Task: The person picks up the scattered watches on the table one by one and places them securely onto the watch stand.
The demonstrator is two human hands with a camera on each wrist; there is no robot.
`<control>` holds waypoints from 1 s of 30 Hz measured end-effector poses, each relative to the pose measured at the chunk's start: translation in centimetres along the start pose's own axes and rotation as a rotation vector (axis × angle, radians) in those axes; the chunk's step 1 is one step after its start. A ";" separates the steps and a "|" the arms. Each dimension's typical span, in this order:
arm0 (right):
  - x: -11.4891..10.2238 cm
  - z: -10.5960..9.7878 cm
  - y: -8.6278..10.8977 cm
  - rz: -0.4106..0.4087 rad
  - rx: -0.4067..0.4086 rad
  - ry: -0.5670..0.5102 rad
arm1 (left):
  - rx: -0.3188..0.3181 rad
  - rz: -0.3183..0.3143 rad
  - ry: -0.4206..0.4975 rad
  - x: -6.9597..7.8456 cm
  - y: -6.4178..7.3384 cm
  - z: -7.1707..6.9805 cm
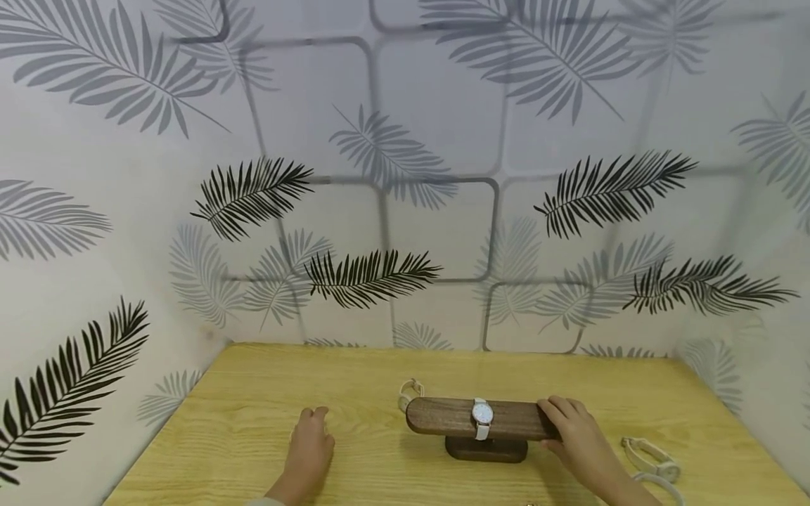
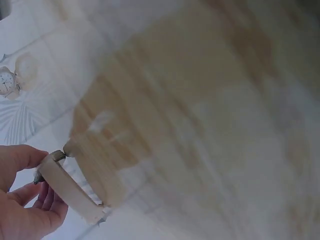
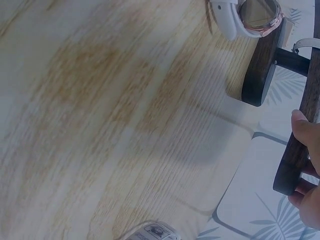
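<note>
A dark wooden watch stand (image 1: 436, 416) with a crossbar on a short base stands right of the middle of the table. Around its bar sits a white-strapped watch (image 1: 482, 414), dial up. My right hand (image 1: 579, 443) grips the bar's right end, thumb on one side and fingers on the other (image 3: 307, 140). Left of the stand, my left hand (image 1: 308, 453) is low over the table. Between its thumb and fingers it pinches a looped, pale-strapped watch (image 2: 70, 192), whose dial is hidden in the left wrist view; the head view mostly hides this watch.
Behind the bar's left end lies another pale watch (image 1: 406, 397). To the right of my right hand are a cream watch (image 1: 654, 464) and a white strap (image 1: 661, 483). A white watch with a rose-gold case (image 3: 260, 17) is near the stand base. The patterned wall rises behind the wooden table (image 1: 253, 393).
</note>
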State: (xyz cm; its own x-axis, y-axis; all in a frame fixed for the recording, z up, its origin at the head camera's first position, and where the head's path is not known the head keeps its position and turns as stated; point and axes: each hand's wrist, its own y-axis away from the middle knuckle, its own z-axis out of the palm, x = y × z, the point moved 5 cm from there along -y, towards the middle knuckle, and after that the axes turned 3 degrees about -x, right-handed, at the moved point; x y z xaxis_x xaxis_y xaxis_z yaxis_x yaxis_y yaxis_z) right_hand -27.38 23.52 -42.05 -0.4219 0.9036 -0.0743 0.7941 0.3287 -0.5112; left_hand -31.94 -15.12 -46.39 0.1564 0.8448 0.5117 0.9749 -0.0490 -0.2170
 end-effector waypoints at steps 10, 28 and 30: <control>0.0 -0.1 -0.2 -0.011 -0.030 0.015 | -0.105 0.095 0.165 1.2 0.2 0.6; -1.3 -0.3 0.1 -0.124 0.126 0.010 | -0.396 0.316 0.340 7.8 2.0 2.8; -2.1 -0.4 0.1 -0.164 0.163 -0.001 | -0.413 0.325 0.361 8.2 2.1 2.9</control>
State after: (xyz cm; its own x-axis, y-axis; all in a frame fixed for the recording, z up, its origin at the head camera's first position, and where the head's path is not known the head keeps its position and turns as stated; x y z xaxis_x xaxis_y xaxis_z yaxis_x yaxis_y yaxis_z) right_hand -26.25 21.80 -41.61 -0.5400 0.8414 0.0199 0.6341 0.4222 -0.6478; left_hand -29.10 -6.77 -45.06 0.4278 0.5231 0.7371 0.8381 -0.5350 -0.1068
